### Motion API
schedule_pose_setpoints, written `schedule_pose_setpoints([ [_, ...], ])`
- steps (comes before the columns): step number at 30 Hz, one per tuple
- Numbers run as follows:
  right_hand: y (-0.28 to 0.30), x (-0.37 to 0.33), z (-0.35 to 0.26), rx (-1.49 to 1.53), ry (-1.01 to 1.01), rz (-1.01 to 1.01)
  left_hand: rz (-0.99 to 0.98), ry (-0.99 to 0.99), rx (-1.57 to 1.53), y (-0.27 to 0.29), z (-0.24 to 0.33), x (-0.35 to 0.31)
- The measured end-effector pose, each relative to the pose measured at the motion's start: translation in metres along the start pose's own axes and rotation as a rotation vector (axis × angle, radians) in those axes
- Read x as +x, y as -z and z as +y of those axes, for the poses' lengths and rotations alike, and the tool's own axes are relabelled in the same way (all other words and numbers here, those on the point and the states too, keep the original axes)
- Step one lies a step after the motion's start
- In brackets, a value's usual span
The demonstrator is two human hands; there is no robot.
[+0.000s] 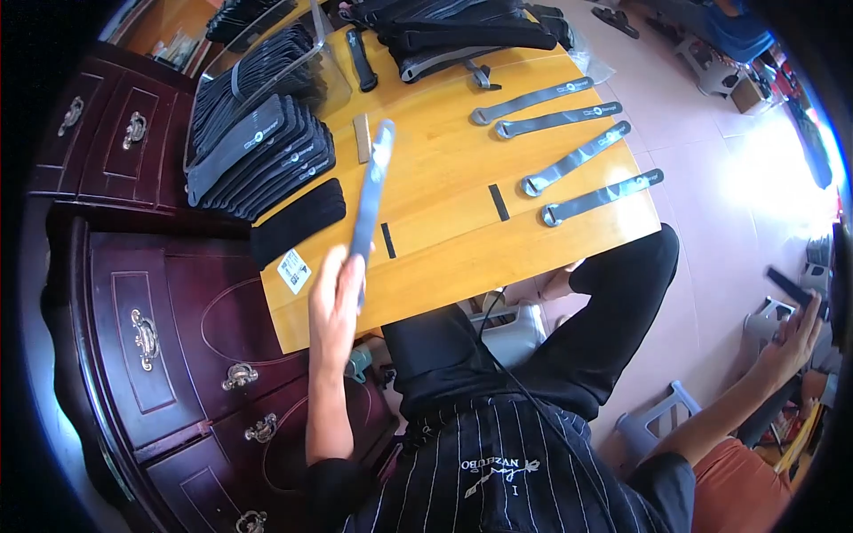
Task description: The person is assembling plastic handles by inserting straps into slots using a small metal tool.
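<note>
Strap (pixel 371 200) of grey material is pinched near its lower end between the thumb and fingers of the left hand (pixel 334 298), its free length slanting up over the near-left part of the yellow table (pixel 444 289). It looks light and springy rather than limp — it holds nearly straight from one end — and its shine suggests a smooth, slightly slippery face, hardly fragile; a flat pinch across the width should suit. At far right, a dark strip (pixel 785 285) meets the right hand (pixel 789 345); whether gripped, I cannot tell.
</note>
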State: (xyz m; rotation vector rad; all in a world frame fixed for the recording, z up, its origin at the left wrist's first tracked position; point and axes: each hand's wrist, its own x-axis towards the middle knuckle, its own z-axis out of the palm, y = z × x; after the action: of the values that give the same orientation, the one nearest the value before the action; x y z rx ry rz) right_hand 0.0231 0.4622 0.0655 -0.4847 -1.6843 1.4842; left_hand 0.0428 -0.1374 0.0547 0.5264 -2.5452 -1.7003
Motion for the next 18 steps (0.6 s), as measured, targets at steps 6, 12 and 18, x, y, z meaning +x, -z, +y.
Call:
schedule_pose_setpoints([
  [6, 0.003, -0.073, -0.007, -0.251, 0.116, 0.023, 0.098, -0.188, 0.154, -0.018, -0.02, 0.078],
  [12, 0.021, -0.094, -0.016, 0.212, -0.26, -0.176, 0.165, -0.281, 0.495, -0.025, -0.029, 0.105],
  [18, -0.034, -0.132, -0.045, 0.43, -0.498, -0.513, 0.27, -0.434, 0.764, -0.032, -0.021, 0.125],
])
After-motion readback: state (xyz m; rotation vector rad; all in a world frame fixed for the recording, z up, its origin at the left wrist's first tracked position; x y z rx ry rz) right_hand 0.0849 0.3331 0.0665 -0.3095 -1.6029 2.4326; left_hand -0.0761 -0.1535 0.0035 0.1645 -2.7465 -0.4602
